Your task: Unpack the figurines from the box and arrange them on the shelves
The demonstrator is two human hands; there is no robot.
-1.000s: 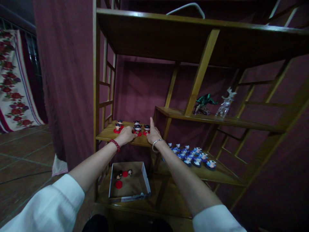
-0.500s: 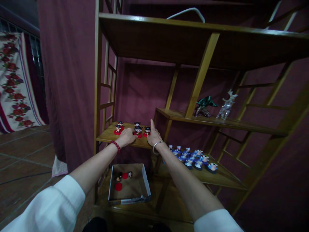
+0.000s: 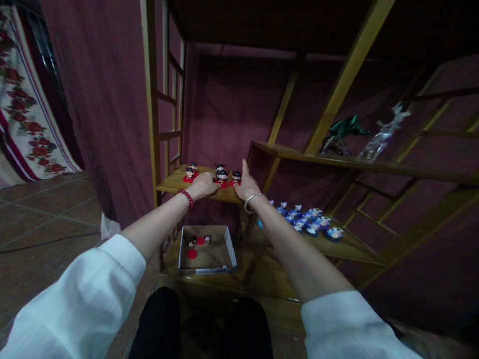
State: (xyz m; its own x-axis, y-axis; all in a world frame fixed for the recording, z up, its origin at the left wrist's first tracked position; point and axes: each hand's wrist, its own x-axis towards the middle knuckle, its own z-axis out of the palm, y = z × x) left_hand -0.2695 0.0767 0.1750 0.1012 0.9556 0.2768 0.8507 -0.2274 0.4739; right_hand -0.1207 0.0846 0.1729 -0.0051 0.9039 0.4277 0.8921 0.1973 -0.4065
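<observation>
Several small black-haired figurines on round red bases stand on the left shelf board (image 3: 172, 183). My left hand (image 3: 204, 185), wearing a red bead bracelet, has its fingers curled at the left edge of the middle front figurine (image 3: 222, 177); its thumb meets the red base. My right hand (image 3: 247, 186), with a silver bangle, is beside the right figurine (image 3: 236, 177). Its index finger stretches upward, and its thumb is near that red base. Left of my left hand stands another front figurine (image 3: 189, 174). Figurines behind are partly hidden.
Below, an open cardboard box (image 3: 231, 248) holds small figures and red discs. Blue-and-white figurines (image 3: 312, 227) crowd the lower right shelf, partly behind my right forearm. A clear deer ornament (image 3: 385, 132) and a green ornament (image 3: 344, 134) stand on the higher right shelf.
The view has tilted down, so the shelves sit higher and my knees show. Both hands keep about the same places beside the figurines.
</observation>
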